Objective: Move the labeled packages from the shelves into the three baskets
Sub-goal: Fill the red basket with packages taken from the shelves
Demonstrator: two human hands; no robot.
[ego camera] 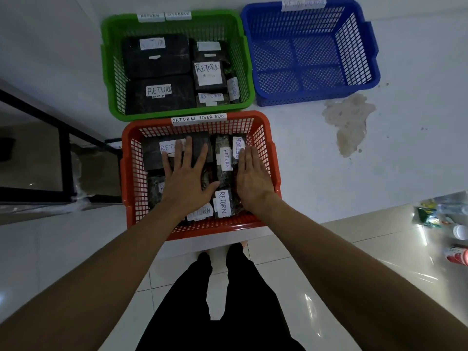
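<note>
Three baskets stand on the floor. The red basket (pixel 263 138), nearest me and tagged "RETURN OVER DUE", holds several dark packages (pixel 224 173) with white "RETURN" labels. My left hand (pixel 186 173) lies flat on them, fingers spread. My right hand (pixel 250 178) rests flat, fingers together, at the basket's right side on the packages. Neither hand grips anything. Behind it, the green basket (pixel 111 79) holds several more labeled dark packages (pixel 157 95). The blue basket (pixel 314 92) to the right holds nothing.
A black-framed shelf (pixel 63 148) stands at the left beside the red basket. A stain (pixel 349 122) marks the pale wall base near the blue basket. Clutter in clear plastic (pixel 445 224) lies at the right edge. My legs (pixel 222 300) stand on white tiles.
</note>
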